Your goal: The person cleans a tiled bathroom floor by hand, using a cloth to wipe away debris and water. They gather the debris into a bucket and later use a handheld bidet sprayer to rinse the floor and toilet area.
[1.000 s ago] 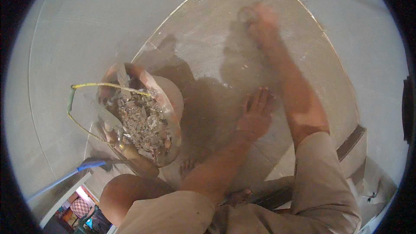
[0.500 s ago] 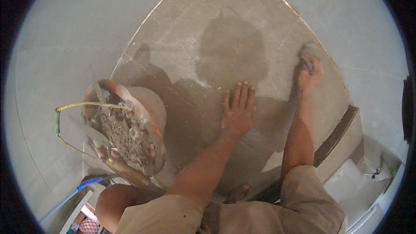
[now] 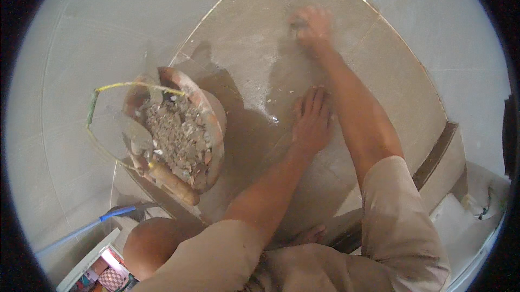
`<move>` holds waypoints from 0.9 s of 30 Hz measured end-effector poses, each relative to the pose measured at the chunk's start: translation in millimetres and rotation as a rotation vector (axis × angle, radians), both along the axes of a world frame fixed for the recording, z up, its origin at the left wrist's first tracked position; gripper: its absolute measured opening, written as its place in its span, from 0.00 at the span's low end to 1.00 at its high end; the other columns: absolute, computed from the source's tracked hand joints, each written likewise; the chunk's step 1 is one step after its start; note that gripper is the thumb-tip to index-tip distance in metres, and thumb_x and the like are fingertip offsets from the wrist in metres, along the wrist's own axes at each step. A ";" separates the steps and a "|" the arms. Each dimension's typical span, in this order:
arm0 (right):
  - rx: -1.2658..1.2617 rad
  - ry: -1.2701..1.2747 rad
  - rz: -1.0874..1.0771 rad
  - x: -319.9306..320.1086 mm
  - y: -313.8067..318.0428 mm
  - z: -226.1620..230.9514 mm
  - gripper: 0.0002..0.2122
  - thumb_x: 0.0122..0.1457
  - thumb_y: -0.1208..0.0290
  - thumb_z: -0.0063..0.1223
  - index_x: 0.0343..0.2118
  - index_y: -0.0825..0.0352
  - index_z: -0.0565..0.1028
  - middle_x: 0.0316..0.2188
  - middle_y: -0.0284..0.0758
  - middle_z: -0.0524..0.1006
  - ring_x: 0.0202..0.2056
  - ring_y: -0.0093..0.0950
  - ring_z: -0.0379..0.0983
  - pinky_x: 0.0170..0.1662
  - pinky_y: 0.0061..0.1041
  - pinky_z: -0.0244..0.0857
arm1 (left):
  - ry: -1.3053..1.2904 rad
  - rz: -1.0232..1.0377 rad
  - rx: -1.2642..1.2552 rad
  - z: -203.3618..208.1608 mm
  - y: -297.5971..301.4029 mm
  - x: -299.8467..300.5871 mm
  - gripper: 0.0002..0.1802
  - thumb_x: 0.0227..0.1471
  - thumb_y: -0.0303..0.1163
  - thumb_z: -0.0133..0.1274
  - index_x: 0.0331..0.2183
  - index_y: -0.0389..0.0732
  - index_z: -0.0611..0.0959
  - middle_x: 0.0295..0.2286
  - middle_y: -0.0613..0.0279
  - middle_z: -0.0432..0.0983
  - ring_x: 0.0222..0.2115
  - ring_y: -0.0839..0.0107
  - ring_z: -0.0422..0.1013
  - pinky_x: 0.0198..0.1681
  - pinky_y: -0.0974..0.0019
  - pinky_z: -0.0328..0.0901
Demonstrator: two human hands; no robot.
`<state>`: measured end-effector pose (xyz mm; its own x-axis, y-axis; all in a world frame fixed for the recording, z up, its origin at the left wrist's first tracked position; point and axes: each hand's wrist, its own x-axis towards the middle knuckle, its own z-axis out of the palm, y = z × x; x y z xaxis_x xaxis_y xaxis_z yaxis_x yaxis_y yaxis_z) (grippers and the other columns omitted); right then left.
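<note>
While the left grip (image 3: 312, 121) touches floor (image 3: 390, 70), right grip (image 3: 316, 25) holds something grey (image 3: 298, 23).

A bucket (image 3: 215, 116) with a yellow-green handle (image 3: 142, 83) holds grey rubble (image 3: 176, 129), and a trowel (image 3: 172, 182) with a wooden grip rests at its near rim. A blue stick (image 3: 117, 212) and a checkered item (image 3: 111, 279) show at lower left, while a white fixture (image 3: 452, 221) stands at lower right.

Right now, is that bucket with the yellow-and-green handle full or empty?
Not empty: the bucket holds plenty of loose grey-brown rubble. Its depth is hidden, so I cannot tell exactly how full.
</note>
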<state>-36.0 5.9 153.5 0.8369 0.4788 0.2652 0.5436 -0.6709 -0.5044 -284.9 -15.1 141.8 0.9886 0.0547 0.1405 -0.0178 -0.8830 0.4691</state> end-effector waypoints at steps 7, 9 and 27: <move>0.365 0.346 0.145 -97.4 -55.2 -4.8 0.15 0.50 0.77 0.59 0.42 0.59 0.82 0.49 0.38 0.80 0.54 0.42 0.73 0.61 0.41 0.63 | -0.490 0.348 0.020 -23.5 77.4 -66.3 0.30 0.57 0.33 0.51 0.59 0.32 0.71 0.61 0.36 0.60 0.62 0.36 0.56 0.68 0.38 0.48; 0.539 0.397 -0.232 -100.2 -100.6 12.4 0.15 0.50 0.77 0.59 0.42 0.59 0.82 0.50 0.38 0.80 0.54 0.42 0.73 0.61 0.40 0.63 | -0.341 0.513 -0.108 -10.3 112.5 -72.2 0.32 0.59 0.34 0.49 0.62 0.30 0.68 0.63 0.34 0.57 0.64 0.35 0.53 0.69 0.38 0.46; 0.148 -0.258 -0.245 -90.0 -60.4 -34.0 0.17 0.51 0.71 0.63 0.46 0.55 0.80 0.51 0.39 0.80 0.57 0.43 0.71 0.65 0.44 0.58 | -0.144 0.391 -0.237 0.4 93.9 2.3 0.33 0.64 0.28 0.39 0.67 0.27 0.55 0.68 0.39 0.52 0.69 0.41 0.48 0.72 0.44 0.39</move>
